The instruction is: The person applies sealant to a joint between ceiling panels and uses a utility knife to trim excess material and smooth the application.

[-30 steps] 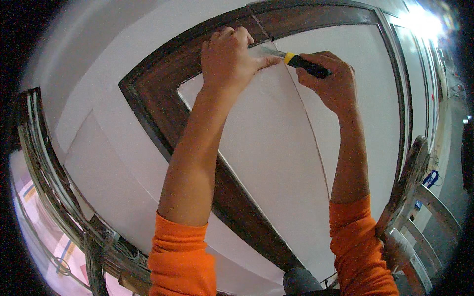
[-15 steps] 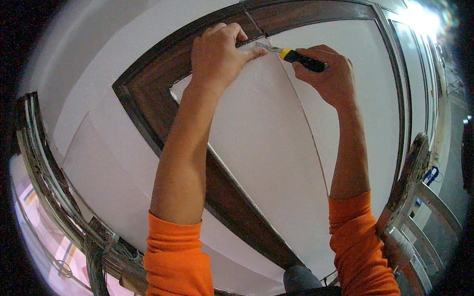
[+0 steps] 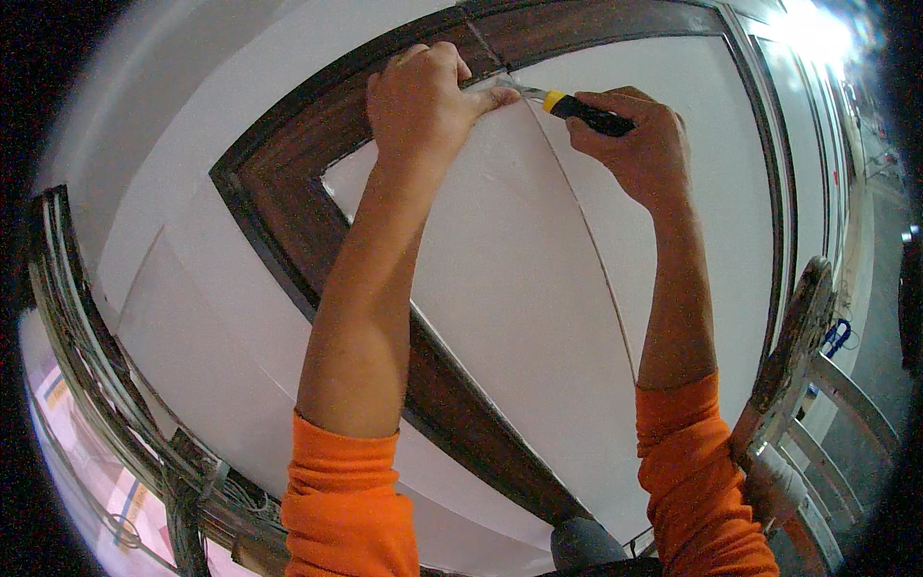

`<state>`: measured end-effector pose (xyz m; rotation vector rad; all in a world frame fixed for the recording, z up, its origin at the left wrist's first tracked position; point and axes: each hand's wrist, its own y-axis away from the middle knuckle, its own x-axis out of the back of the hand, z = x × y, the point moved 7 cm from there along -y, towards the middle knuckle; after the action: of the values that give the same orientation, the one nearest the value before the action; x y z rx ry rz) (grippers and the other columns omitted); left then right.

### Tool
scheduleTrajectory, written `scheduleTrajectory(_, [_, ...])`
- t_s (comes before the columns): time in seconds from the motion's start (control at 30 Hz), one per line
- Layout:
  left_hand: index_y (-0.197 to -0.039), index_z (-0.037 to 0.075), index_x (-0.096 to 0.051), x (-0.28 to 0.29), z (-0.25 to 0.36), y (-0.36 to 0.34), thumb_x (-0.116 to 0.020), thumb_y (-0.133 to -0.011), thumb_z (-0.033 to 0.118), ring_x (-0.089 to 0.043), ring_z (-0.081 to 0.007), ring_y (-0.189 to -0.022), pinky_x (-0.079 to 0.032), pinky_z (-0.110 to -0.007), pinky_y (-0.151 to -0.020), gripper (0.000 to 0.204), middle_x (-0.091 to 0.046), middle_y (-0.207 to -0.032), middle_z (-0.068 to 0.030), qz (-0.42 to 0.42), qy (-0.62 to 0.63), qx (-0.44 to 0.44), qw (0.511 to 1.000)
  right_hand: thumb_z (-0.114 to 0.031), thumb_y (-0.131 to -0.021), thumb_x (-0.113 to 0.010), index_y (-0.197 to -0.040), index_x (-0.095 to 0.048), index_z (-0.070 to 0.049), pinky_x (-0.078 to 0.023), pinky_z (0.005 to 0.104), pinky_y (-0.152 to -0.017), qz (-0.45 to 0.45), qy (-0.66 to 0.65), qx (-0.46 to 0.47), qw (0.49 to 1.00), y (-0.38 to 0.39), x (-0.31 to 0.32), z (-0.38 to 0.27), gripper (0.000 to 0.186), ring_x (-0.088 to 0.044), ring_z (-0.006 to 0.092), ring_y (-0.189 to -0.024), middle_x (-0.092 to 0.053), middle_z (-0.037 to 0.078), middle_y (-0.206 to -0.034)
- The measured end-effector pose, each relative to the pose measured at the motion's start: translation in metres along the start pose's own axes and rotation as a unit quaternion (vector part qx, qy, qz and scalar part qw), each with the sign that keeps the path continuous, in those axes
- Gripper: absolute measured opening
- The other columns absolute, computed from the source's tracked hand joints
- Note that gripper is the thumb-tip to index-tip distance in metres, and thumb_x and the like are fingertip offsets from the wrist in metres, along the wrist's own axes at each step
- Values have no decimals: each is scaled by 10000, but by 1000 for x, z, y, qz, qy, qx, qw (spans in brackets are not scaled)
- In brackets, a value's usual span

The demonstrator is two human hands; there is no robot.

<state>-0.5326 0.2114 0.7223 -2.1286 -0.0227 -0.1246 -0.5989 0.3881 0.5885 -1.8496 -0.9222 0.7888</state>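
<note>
My right hand (image 3: 635, 149) grips a tool with a black and yellow handle (image 3: 586, 112); its thin metal blade points left at the top of a seam between two white panels (image 3: 538, 288). My left hand (image 3: 423, 101) presses on the white panel beside the blade tip, fingers curled against the dark brown wooden frame (image 3: 288, 192), thumb stretched toward the blade. Both forearms reach up from orange sleeves.
The dark wooden frame (image 3: 615, 24) runs around the white panels. A paint-stained wooden ladder (image 3: 798, 356) stands at the lower right. Bundled cables (image 3: 106, 385) run along a rail at the lower left. A bright lamp (image 3: 812, 29) glares at the upper right.
Both hands have shifted slightly up and left along the seam toward the frame's top edge, the blade staying at the seam.
</note>
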Motion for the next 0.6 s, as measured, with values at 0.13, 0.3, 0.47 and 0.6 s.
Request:
scheduleTrajectory(0.13, [-835,69,-692,1,-2,2,-847,-660,705,-697,-343,-755,-548,-456,-685,678,-702,-805,-137,49,-16,-48,998,-460,-780,-811,-1104,-819,-203,-568,406,-897,-4,2,-19,1000,2,-1,-3,414,-738,287,-993,-769,73,-1071])
scheduleTrajectory(0.3, [-819,61,-678,-2,1,2,-838,-645,729,-687,-349,-748,-543,-465,-683,709,-686,-785,-139,71,-32,-53,996,-454,-773,-815,-1095,-821,-197,-571,402,-888,12,28,-34,999,4,3,-5,413,-740,274,-993,-772,64,-1069])
scheduleTrajectory(0.47, [-819,51,-660,1,12,0,-841,-622,744,-675,-353,-785,-541,-465,-707,743,-665,-803,-135,77,-63,-40,994,-438,-774,-830,-1076,-820,-185,-571,397,-874,19,-7,-49,999,6,9,6,394,-742,276,-967,-772,54,-1052])
scheduleTrajectory(0.6, [-866,29,-655,5,0,6,-861,-646,698,-667,-354,-854,-537,-461,-770,733,-658,-890,-154,39,24,-82,996,-281,-789,-859,-1108,-808,-113,-592,348,-848,11,-13,9,1000,10,1,-10,364,-748,215,-929,-775,75,-1060])
